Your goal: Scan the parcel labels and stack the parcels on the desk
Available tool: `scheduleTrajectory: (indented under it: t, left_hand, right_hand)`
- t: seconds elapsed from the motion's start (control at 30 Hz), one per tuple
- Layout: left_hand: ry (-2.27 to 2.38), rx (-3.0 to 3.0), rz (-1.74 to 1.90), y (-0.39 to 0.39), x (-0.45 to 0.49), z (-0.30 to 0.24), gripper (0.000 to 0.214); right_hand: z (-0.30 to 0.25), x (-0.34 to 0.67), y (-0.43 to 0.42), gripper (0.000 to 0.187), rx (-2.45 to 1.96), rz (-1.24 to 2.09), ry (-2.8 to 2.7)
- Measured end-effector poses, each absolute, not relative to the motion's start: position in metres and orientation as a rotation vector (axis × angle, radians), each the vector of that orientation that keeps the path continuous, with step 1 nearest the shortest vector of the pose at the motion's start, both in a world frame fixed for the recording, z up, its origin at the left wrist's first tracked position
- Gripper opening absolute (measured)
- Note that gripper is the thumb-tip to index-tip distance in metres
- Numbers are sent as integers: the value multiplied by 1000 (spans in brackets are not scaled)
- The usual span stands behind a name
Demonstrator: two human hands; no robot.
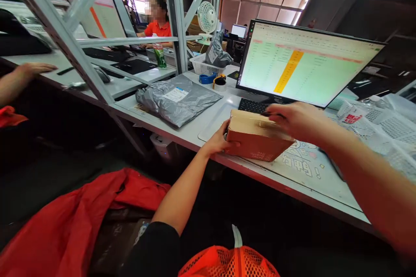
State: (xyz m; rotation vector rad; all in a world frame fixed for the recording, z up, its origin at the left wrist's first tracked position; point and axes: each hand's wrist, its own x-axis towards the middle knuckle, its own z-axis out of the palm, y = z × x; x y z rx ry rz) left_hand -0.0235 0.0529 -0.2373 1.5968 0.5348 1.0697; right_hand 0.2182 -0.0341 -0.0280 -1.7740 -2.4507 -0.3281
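A brown cardboard box (253, 145) sits near the desk's front edge, its lighter flat top facing up. My left hand (218, 142) grips the box's left end, with the thumb across the front side and fingers around the back corner. Over the right part of the box top is my right hand (297, 122), its fingers closed on a slim dark tool (271, 114). Motion blur hides the tool's tip, and I cannot tell its exact kind. Beneath the box lies a pale printed desk mat (300, 169).
A grey plastic mailer (182, 99) with a white label lies left of the box. Behind stand a monitor (305, 62), a keyboard (251, 106), tape rolls (219, 82) and a white basket (203, 67). Clear plastic packaging (380, 117) is at right. A metal frame post (175, 17) and co-worker (160, 19) are leftward.
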Motion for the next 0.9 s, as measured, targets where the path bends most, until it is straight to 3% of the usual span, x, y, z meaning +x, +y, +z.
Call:
scheduleTrajectory:
  t: [0.17, 0.33, 0.57, 0.7, 0.83, 0.9]
  left_hand:
    - [522, 1663, 1064, 54, -26, -238, 119]
    - [536, 1711, 1048, 52, -30, -234, 116]
    - [526, 1650, 1043, 50, -28, -229, 114]
    - [515, 1686, 1003, 58, -31, -232, 114]
    - [547, 1788, 1081, 47, -38, -212, 119]
    - [570, 1874, 1302, 26, -36, -189, 108]
  right_hand:
    - [-24, 124, 4, 19, -1634, -567, -2837]
    - [-28, 119, -4, 21, -1633, -655, -2873]
    - [-34, 237, -30, 15, -2086, -535, -2715]
    - [-71, 349, -69, 6, -2367, -519, -2410]
    - [-142, 399, -106, 25, -2431, -364, -2192]
    - [-178, 394, -112, 37, -2489, -300, -2125]
